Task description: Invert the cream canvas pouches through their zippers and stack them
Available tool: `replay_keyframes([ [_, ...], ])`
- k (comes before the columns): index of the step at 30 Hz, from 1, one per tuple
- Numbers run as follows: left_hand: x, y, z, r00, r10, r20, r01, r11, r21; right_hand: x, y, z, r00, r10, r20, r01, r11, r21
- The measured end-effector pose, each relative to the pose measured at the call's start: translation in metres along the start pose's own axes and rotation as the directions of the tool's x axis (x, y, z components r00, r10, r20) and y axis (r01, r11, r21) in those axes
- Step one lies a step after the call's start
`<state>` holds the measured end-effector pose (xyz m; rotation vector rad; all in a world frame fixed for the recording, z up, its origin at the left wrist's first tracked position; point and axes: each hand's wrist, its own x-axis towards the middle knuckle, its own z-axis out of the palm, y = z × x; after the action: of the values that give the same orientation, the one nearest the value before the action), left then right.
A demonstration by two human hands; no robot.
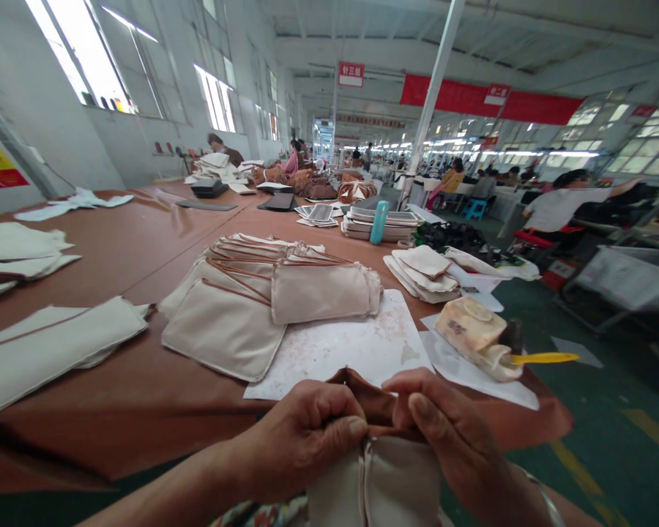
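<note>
Both hands hold a beige sewn pouch-like piece (pixel 400 476) with a brown lining or edging, close to my body at the table's front edge. My left hand (pixel 318 428) pinches the brown edge between thumb and bent fingers. On the other side my right hand (pixel 450 424) grips the same edge, thumb raised along it. Between the hands the brown part gapes, and a seam runs down the beige face below. Just beyond lies a stack of beige sewn pieces (pixel 324 293) with brown edges, partly on a stained white sheet (pixel 362 344).
At right stand a cut-open plastic container (pixel 469 326) and a yellow-handled tool (pixel 546 358). Behind are a stack of beige panels (pixel 425 271) and a teal bottle (pixel 379 222). More beige pieces (pixel 60 344) lie at left on the brown-covered table (pixel 115 256). People sit farther back.
</note>
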<state>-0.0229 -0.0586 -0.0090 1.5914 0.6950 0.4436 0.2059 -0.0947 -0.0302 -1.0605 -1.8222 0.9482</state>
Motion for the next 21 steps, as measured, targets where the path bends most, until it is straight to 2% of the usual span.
replay_keyframes([
  [1, 0.0, 0.003, 0.0, 1.0, 0.019, -0.008, -0.018, 0.999, 0.05, 0.004, -0.003, -0.002, 0.996, 0.08, 0.042, -0.083, 0.995, 0.059],
  [3, 0.0, 0.008, 0.001, 0.998, 0.052, -0.026, -0.049, 0.992, 0.116, 0.012, -0.01, -0.005, 0.97, 0.159, 0.182, -0.185, 0.974, 0.131],
  [6, 0.0, 0.012, 0.004, 0.995, 0.087, -0.052, -0.078, 0.984, 0.16, 0.019, -0.016, -0.008, 0.923, 0.178, 0.34, -0.244, 0.956, 0.161],
  [9, -0.001, 0.009, 0.006, 0.994, 0.075, -0.074, -0.064, 0.988, 0.138, 0.017, -0.016, -0.008, 0.931, 0.099, 0.351, -0.164, 0.973, 0.163],
  [12, 0.0, 0.004, 0.007, 0.998, 0.029, -0.047, -0.028, 0.999, 0.017, 0.013, -0.014, -0.01, 0.942, 0.015, 0.337, -0.09, 0.974, 0.208],
  [16, 0.005, 0.008, 0.007, 0.988, 0.153, 0.009, -0.153, 0.987, 0.056, 0.019, -0.016, -0.02, 0.89, 0.053, 0.453, -0.153, 0.97, 0.187],
  [18, 0.007, 0.013, 0.006, 0.98, 0.199, 0.022, -0.2, 0.974, 0.109, 0.024, -0.02, -0.023, 0.885, 0.071, 0.459, -0.146, 0.981, 0.129],
  [21, 0.006, 0.019, 0.0, 0.987, 0.134, 0.084, -0.14, 0.988, 0.07, 0.03, -0.02, -0.02, 0.895, 0.039, 0.445, -0.092, 0.991, 0.098],
])
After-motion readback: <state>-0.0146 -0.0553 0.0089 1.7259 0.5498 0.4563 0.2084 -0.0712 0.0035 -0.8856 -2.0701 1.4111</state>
